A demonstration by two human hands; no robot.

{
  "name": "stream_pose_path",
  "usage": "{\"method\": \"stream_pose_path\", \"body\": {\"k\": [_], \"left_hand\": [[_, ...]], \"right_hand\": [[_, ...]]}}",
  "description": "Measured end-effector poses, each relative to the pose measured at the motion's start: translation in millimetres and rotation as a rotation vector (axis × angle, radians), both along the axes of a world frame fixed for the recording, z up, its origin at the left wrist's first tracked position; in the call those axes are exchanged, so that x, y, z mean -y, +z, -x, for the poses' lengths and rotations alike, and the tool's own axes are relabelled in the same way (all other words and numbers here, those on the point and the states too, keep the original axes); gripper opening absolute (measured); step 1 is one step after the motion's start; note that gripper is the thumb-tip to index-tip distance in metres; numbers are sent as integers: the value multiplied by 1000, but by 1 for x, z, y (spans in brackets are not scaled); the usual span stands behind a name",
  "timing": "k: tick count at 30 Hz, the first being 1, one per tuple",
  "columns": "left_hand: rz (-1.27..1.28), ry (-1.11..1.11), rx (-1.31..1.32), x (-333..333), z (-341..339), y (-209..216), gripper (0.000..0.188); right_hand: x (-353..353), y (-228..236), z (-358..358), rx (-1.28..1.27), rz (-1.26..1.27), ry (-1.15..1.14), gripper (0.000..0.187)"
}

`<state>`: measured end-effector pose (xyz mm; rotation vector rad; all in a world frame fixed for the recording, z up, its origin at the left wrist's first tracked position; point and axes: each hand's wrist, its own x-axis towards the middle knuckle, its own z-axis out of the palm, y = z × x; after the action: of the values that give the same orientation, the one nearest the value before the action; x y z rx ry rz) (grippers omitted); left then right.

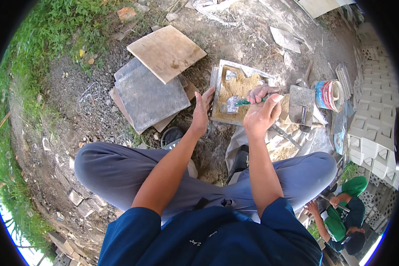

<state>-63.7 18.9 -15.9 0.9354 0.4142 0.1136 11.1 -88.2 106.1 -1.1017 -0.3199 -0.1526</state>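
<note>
Outdoor work spot: bare dirt and gravel ground (60, 146), green weeds (58, 37) along the left, stacked pale blocks (370, 111) on the right. Person sits low, knees spread, hands out in front. Square tray (251, 67) on the ground ahead, between and just beyond the hands, sandy brown material (239, 86) inside, whitish patches near the corners. Right hand (262, 111) at the tray's near right side, fingers closed around a green-handled brush (243, 102); its whitish end points left, over the tray's lower left part. Left hand (201, 113) upright by the tray's left edge, fingers straight and close together, nothing gripped; can't tell if it touches the edge. Left of the tray: tan board (166, 53) overlapping a grey slab (153, 95), more boards under. Right of the tray: flat trowel (302, 99), then a bucket (328, 95) with red and blue markings. Another person (348, 217) in green and dark clothing, lower right, holds a stick-like handle (333, 203).
</note>
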Motion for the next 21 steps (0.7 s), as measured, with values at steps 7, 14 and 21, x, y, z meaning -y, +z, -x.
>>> {"method": "stream_pose_path", "body": {"k": [7,14,21], "left_hand": [[26,15,-3,-1,-3,-1,94],[51,48,-7,-6,-8,-2,91],[57,65,-5,-3,-11,-5,89]], "right_hand": [[-13,-11,11,146,91,95,47],[-14,-23,16,167,139,60,45],[-17,-26,15,219,178,75,38]]}}
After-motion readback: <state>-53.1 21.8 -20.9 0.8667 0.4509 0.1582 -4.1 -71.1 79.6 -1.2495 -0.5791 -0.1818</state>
